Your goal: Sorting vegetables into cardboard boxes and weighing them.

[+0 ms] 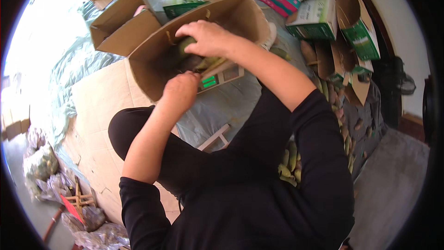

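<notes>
A large open cardboard box [145,71] stands tilted in front of me, with several elongated green and yellowish fruits [210,63] inside. My right hand [206,37] reaches in from the right, its fingers and thumb curved around a rounded green fruit [186,45]. At the near rim, my left hand [181,88] is closed, its fingertips down inside the box where I cannot see what they hold. Below the near rim shows a scale [226,75] with a lit green display, partly hidden by the box.
A smaller open carton [122,25] stands at far left. Green-and-white boxes [317,16] and open cartons [358,25] stand at far right. More fruits [290,159] lie beside my right leg. Flat cardboard [99,111] covers the left floor, near bagged produce [41,162].
</notes>
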The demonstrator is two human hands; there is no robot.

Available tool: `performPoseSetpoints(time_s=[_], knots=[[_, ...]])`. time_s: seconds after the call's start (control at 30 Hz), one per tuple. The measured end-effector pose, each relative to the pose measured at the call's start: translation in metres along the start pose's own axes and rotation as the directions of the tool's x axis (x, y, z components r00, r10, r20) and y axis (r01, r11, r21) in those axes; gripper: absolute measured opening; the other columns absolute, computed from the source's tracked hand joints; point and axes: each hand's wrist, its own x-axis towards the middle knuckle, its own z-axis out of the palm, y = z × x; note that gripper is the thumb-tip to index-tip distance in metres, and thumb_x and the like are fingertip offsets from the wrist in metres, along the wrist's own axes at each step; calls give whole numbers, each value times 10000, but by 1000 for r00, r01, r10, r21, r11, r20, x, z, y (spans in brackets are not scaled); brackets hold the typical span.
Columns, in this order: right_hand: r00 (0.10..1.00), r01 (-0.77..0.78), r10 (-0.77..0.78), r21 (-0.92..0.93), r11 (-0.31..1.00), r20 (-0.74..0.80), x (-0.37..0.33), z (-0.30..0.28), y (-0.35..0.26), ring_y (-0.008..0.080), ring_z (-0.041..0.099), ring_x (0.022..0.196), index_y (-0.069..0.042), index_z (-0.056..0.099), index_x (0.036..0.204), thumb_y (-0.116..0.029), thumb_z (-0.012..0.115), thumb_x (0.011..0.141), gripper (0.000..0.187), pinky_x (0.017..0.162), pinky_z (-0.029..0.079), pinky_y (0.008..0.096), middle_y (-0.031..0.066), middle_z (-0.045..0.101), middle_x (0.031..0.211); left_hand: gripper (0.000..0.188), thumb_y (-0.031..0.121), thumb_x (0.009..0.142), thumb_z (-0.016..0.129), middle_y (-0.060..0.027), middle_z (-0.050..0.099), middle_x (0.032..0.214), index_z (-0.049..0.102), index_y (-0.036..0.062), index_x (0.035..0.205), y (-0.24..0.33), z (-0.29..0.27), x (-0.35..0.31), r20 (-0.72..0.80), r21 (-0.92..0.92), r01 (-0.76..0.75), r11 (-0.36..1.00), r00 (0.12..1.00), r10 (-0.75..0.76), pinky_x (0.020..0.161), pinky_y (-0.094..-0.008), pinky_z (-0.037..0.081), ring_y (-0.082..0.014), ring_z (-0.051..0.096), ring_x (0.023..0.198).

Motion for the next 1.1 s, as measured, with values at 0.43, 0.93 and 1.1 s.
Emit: performPoseSetpoints(time_s=[0.43, 0.93, 1.1], knots=[[723, -461, 597, 400, 792, -348, -289, -90, 111, 139, 589, 927, -38, 578, 1151, -172, 634, 820, 362, 813, 472, 266, 89, 632, 1003, 381, 41, 784, 554, -205, 586, 1104, 554, 25, 1165, 10, -21, 14, 112, -191, 72, 979, 992, -51, 880, -419, 436, -374, 546, 1031], [101, -983, 943, -117, 145, 316, -542, 181, 57, 305, 564, 1061, -114, 604, 1097, -108, 559, 772, 328, 885, 456, 422, 146, 605, 1113, 424, 108, 803, 611, -141, 624, 1109, 550, 59, 1219, -7, -9, 8, -43, -330, 110, 937, 990, -131, 872, -339, 457, -251, 607, 1015], [-70, -956, 925, -291, 45, 374, -564, 192, 12, 283, 500, 1165, -123, 591, 1117, -116, 534, 805, 317, 931, 405, 477, 101, 578, 1186, 415, 105, 801, 625, -144, 634, 1082, 556, 43, 1205, -11, -10, 7, -86, -284, 109, 953, 987, -139, 855, -320, 464, -230, 617, 981]])
